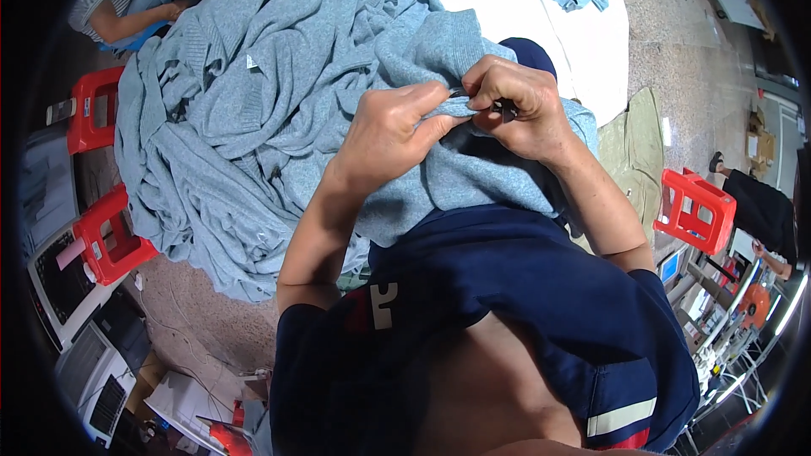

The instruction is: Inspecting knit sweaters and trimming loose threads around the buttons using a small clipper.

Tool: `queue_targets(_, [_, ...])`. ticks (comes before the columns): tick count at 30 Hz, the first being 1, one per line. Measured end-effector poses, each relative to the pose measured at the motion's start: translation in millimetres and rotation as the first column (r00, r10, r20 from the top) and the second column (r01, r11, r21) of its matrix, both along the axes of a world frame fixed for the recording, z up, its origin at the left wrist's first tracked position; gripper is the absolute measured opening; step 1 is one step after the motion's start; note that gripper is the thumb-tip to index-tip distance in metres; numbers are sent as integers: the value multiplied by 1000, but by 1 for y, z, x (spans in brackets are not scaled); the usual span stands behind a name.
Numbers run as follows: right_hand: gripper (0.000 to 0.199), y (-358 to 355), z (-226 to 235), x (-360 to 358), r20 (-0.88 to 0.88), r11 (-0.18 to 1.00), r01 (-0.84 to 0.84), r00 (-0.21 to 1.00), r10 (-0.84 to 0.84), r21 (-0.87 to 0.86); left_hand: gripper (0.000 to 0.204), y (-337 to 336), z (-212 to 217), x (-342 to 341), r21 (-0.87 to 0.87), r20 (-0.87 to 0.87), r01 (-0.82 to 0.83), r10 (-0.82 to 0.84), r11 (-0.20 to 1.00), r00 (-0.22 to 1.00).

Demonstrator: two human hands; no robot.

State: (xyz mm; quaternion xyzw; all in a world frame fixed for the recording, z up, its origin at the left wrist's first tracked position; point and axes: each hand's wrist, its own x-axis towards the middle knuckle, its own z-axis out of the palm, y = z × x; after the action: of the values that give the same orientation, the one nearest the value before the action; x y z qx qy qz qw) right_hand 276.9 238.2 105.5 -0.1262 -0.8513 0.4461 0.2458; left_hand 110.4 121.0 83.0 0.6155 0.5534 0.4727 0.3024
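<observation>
I see my left hand (393, 131) pinching a fold of grey-blue sweater (456, 173), fingers closed. My right hand (515, 105) grips the same fold, clenched round a small dark tool (504, 107). A small white label (251, 61) sits up-left of them.

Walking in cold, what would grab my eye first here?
Likely the big heap of grey-blue knitted garments filling the upper left. At centre, the left hand and right hand pinch a fold of one garment, the right also gripping a small dark tool. Bright red plastic stools stand at the left edge.
</observation>
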Motion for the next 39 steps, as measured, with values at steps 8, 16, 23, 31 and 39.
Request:
queue_targets(8, [18, 9, -10, 1, 51, 919, -29, 997, 53, -393, 27, -3, 0, 5, 204, -311, -64, 127, 977, 942])
queue_targets(16, [20, -7, -12, -8, -159, 997, 66, 986, -58, 46, 19, 0, -10, 23, 523, -501, -273, 550, 808, 668])
queue_targets(23, [22, 8, -23, 46, 408, 978, 91, 898, -163, 190, 17, -22, -20, 3, -6, -190, -398, 390, 917, 901])
queue_targets(31, [20, 8, -37, 56, 471, 994, 92, 875, -112, 65, 13, -79, -39, -63, -399, 51, -415, 472, 818, 880])
queue_targets(39, [28, 39, -26, 56, -36, 867, 343, 934, -354, 362, 16, -71, 7, -58, -460, 276, -366, 522, 809, 807])
